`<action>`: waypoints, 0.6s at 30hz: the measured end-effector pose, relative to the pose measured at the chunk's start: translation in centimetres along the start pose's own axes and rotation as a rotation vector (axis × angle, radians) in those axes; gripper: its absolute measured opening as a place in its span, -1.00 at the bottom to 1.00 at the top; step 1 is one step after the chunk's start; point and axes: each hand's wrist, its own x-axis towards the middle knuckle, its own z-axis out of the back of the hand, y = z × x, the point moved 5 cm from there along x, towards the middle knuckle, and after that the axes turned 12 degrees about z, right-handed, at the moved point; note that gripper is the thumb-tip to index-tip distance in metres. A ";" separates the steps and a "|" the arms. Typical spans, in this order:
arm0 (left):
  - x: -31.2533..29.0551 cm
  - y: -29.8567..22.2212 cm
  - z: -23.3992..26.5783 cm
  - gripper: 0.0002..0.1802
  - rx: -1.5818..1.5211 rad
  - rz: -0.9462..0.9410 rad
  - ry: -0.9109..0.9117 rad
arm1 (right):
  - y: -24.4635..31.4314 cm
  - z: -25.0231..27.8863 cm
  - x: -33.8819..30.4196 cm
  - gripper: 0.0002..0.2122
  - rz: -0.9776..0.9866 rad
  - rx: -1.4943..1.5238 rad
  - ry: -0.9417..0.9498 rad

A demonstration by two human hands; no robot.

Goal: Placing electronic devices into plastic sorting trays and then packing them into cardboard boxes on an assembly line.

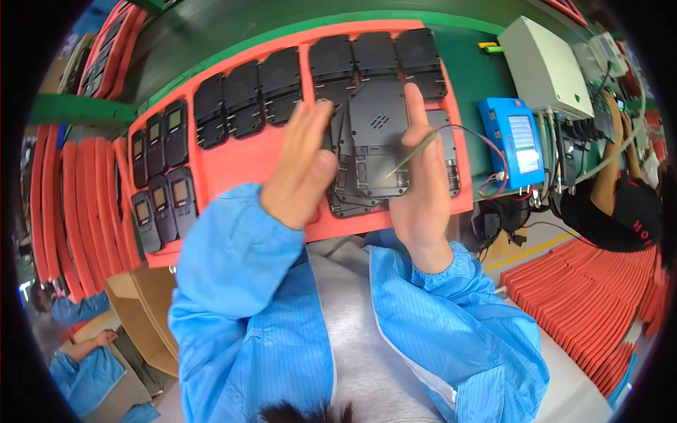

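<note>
The left fingers are straight and close together, holding nothing; the right fingers stand beside the black case, and I cannot tell whether they pinch the probe. The case lies over other cases on the red tray.

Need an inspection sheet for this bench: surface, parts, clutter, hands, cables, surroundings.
Surface: red foam tray on green bench.
Job's things: rectangular black plastic housing atop others, between the hands; small black handheld devices with pale screens, tray left.
Clutter: boxy blue instrument with lit screen, right of tray.
Hands: left hand open, contact unclear; right hand has thin pointed tool across it, grip unclear.
Cables: thin red and black wires at instrument.
Surroundings: stacked red sheets; co-worker's forearm, right.
</note>
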 end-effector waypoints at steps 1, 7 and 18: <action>-0.6 0.4 -0.9 -0.23 0.063 0.006 -0.021 | -0.6 -0.5 -0.1 -0.72 -0.017 0.024 0.019; -2.9 -5.2 1.5 -0.25 -0.740 0.223 -0.139 | -2.8 -2.8 -1.8 -0.72 0.037 0.131 0.115; -8.7 1.7 9.8 -0.25 0.015 0.311 -0.403 | -1.8 -0.1 0.7 -0.51 0.067 -0.216 0.148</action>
